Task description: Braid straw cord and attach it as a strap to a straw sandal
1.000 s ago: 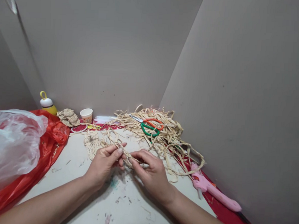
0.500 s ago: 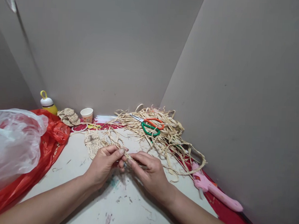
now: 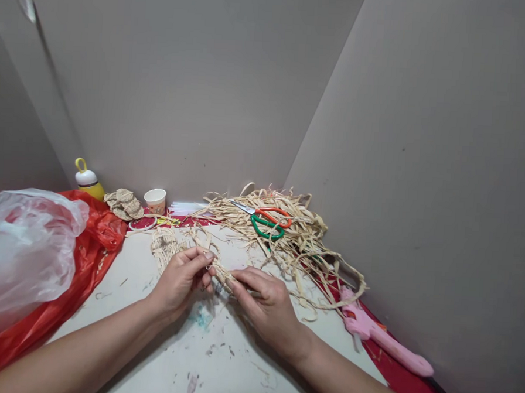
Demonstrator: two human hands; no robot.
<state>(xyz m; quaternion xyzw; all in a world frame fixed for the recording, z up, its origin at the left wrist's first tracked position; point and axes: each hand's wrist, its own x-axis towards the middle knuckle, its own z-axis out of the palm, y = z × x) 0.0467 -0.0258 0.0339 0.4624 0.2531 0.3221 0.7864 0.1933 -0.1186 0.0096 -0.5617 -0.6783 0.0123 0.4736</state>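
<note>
A: What do the hands hold?
B: The left hand [image 3: 181,277] and right hand [image 3: 265,305] both pinch a straw braid [image 3: 221,272] just above the table [image 3: 219,358].
A: What is the room like?
B: Grey walls [image 3: 197,99] meet in a corner. The table looks stained, maybe with paint.

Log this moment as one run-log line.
left hand: pinching tan braided straw strip | right hand: pinching same strip | orange-and-green scissors: on loose straw pile

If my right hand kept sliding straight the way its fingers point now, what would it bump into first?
Your right hand points up-left along the straw braid it pinches, so it would most likely meet the left hand fingertips first, with the woven straw piece beyond. Depth is hard to judge here.
</note>
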